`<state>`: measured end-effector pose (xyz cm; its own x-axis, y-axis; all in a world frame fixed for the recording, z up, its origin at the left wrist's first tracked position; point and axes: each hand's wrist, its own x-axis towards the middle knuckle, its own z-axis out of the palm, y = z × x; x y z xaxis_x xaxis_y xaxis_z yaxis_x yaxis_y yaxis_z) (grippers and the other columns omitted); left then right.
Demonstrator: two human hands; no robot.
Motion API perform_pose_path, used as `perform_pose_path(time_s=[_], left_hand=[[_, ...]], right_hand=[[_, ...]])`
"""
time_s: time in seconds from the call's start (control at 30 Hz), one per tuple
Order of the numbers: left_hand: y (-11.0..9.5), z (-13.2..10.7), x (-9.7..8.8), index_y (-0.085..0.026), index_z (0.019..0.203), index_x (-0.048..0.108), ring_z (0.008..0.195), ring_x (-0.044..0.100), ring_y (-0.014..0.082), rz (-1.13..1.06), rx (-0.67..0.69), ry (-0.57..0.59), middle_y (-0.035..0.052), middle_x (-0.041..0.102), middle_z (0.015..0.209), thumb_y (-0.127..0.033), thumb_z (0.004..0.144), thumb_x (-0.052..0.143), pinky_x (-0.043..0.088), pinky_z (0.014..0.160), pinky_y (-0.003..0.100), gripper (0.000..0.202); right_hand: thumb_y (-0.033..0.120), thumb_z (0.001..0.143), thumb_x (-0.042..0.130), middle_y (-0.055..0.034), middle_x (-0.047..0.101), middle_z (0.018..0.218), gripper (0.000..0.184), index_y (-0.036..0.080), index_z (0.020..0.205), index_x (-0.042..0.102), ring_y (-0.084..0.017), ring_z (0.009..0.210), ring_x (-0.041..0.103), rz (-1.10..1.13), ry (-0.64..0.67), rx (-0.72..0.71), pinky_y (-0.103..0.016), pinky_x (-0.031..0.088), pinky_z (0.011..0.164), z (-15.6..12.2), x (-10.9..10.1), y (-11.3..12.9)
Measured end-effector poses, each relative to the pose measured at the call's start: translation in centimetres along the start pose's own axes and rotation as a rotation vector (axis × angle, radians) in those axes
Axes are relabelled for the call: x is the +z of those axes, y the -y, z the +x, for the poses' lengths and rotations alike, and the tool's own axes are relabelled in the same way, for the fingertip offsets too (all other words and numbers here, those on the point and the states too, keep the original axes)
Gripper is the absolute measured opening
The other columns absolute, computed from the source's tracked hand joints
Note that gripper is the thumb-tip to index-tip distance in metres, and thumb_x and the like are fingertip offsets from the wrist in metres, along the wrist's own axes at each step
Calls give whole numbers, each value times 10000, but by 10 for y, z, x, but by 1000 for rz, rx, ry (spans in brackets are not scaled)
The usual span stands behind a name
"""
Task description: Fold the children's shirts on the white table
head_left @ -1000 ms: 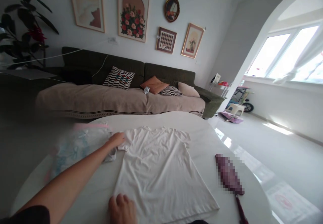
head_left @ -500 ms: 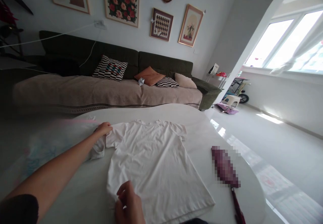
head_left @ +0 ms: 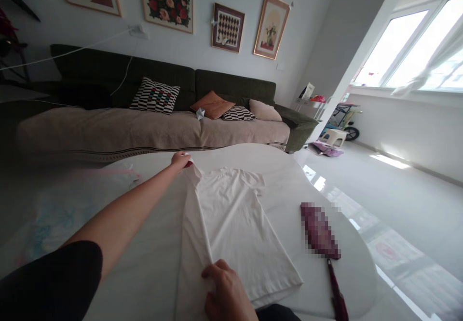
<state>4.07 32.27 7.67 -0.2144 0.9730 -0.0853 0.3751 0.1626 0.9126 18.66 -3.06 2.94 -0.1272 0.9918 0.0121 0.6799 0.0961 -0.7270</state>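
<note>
A white T-shirt (head_left: pixel 242 234) lies on the white table, its collar toward the far side and its hem toward me. My left hand (head_left: pixel 181 159) is closed on the shirt at the far left shoulder, lifting that part a little. Lower down, my right hand (head_left: pixel 227 289) pinches the cloth near the hem. Between the two hands the left side of the shirt is raised into a long fold leaning inward. The right sleeve and right side lie flat.
The white table (head_left: pixel 282 176) has a rounded edge. On its right lies a dark red object (head_left: pixel 320 232) with a slim handle, partly pixelated. A clear plastic bag (head_left: pixel 79 205) sits at the left. Behind stands a dark green sofa (head_left: pixel 235 87) with cushions.
My left hand has moved right and farther away, bringing the shirt's left shoulder inward. My right hand has shifted right and now grips the lower cloth. The left edge is lifted.
</note>
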Motion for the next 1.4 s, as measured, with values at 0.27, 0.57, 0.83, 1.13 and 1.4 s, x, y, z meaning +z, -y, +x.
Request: perform_pose_path(time_s=[0.27, 0.57, 0.83, 1.13, 1.4], left_hand=[[18, -12, 86, -155, 1107, 531, 881, 591, 164, 35, 31, 50, 61, 580, 1058, -325, 852, 531, 513, 732, 343, 306], [43, -56, 80, -175, 1183, 499, 1175, 477, 174, 250, 444, 136, 82, 539, 1253, -250, 840, 469, 357, 1004, 306, 352], [93, -111, 55, -231, 1375, 332, 1351, 128, 347, 788, 612, 255, 106, 231, 1477, -599, 810, 368, 159, 1059, 496, 676], [104, -102, 30, -365, 1350, 344, 1341, 157, 359, 846, 625, 216, 39, 276, 1467, -589, 843, 295, 169, 1039, 485, 557], [105, -103, 29, -384, 1338, 359, 1348, 158, 327, 834, 636, 212, 25, 271, 1469, -481, 881, 273, 168, 1034, 519, 475]], right_hand=[[-70, 580, 458, -97, 646, 920, 533, 144, 1043, 615, -223, 889, 603, -204, 125, 205, -285, 428, 788, -1, 19, -13], [56, 698, 520, -152, 630, 982, 290, 196, 915, 651, -320, 880, 612, -494, -93, 333, -458, 470, 730, 10, -3, -8], [397, 792, 575, -126, 244, 1450, 668, 219, 1379, 312, -350, 1328, 170, -270, -84, -45, -593, 251, 1010, 21, 48, 8], [498, 663, 680, -117, 264, 1440, 800, 349, 1361, 317, -435, 1276, 240, -228, -13, -157, -663, 299, 924, 10, 84, 12], [250, 876, 370, -113, 606, 1098, 325, 140, 1134, 533, -177, 977, 585, -215, -487, 312, -279, 421, 878, 116, -74, -54]])
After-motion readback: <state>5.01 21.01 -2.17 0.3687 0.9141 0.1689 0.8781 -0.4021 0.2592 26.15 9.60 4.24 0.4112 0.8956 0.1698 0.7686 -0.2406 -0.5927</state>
